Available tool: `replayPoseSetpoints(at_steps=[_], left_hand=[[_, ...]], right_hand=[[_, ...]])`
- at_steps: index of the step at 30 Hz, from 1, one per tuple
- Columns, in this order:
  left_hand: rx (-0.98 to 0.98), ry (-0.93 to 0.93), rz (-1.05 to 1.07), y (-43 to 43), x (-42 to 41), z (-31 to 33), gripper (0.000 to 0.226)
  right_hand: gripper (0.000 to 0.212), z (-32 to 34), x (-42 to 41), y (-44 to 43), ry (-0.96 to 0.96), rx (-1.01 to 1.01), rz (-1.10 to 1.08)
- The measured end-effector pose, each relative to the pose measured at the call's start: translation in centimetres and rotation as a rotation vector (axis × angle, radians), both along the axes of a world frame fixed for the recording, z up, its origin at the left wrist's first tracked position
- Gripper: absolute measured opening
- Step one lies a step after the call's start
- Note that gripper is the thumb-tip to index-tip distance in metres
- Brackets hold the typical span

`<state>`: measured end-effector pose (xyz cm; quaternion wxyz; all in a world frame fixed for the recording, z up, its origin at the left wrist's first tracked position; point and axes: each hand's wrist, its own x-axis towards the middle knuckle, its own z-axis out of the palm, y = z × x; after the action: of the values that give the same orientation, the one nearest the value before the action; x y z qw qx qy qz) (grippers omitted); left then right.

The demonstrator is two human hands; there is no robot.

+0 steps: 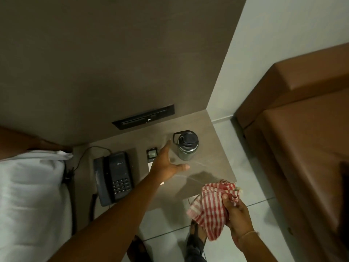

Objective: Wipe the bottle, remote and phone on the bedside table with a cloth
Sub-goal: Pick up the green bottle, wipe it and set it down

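Note:
A clear bottle (pixel 187 146) with a black lid and carry loop stands upright at the back right of the brown bedside table (pixel 213 167). My left hand (pixel 166 165) is stretched out open just left of the bottle, fingers spread, not touching it. It partly covers a slim remote (pixel 152 154) with a small display. A black corded phone (pixel 113 178) lies at the table's left. My right hand (pixel 236 214) is shut on a red-and-white checked cloth (pixel 211 207), held in front of the table's right corner.
A white pillow and bedding (pixel 32 190) lie at the left. A black switch panel (pixel 143 117) is set in the wall behind the table. A brown padded bench (pixel 302 148) stands at the right across pale floor tiles (pixel 243 154). My sandalled feet (pixel 194 241) show below.

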<state>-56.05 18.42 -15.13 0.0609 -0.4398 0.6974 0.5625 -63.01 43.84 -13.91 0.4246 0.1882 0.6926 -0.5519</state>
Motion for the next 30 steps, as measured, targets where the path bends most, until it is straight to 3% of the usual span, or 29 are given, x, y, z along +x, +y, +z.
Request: replayPoseSetpoints(at_steps=[3,5,8,9,11,12,15,19,22,26,28,30], left_hand=[[-0.006,0.111,0.019,-0.6,-2.3,-0.8,0.104],[0.004,0.144,0.052,-1.0,-3.3,-1.2,0.102],[0.05,0.189,0.09,-1.4,-4.3,-1.3,0.102],[0.054,0.198,0.094,-1.5,-4.5,-1.3,0.099],[0.068,0.202,0.105,-1.6,-4.8,-1.3,0.094],[0.071,0.197,0.108,-1.6,-4.9,-1.3,0.091],[0.063,0.223,0.058,-1.7,-5.4,-1.4,0.091],[-0.033,0.21,-0.019,-1.8,-6.2,-1.1,0.065],[-0.064,0.213,-0.032,-2.2,-6.7,-0.4,0.061],[0.051,0.202,0.083,-3.3,-6.5,1.8,0.075],[0.106,0.237,0.122,-3.4,-5.8,4.2,0.07],[0.12,0.259,0.152,-3.2,-4.7,7.8,0.059]], right_hand=[[0.035,-0.5,-0.3,0.9,-0.011,0.003,-0.046],[0.034,-0.4,-0.5,1.1,-0.005,-0.007,-0.054],[0.07,-0.3,-0.8,1.1,-0.006,0.005,-0.045],[0.066,-0.4,-0.8,1.1,-0.009,0.003,-0.048],[0.032,-0.8,-0.8,1.0,-0.003,0.005,-0.061],[0.027,-1.3,-0.9,1.2,0.004,0.019,-0.066],[0.026,-1.9,-0.9,1.0,0.01,0.033,-0.087],[0.023,-2.2,-0.9,0.6,0.017,0.021,-0.132],[0.021,-1.9,-1.1,0.3,0.025,0.002,-0.152],[0.029,-0.4,-1.7,0.2,0.066,0.026,-0.187],[0.032,1.2,-2.1,0.3,0.123,0.049,-0.243],[0.02,4.3,-2.3,0.3,0.172,0.03,-0.304]])
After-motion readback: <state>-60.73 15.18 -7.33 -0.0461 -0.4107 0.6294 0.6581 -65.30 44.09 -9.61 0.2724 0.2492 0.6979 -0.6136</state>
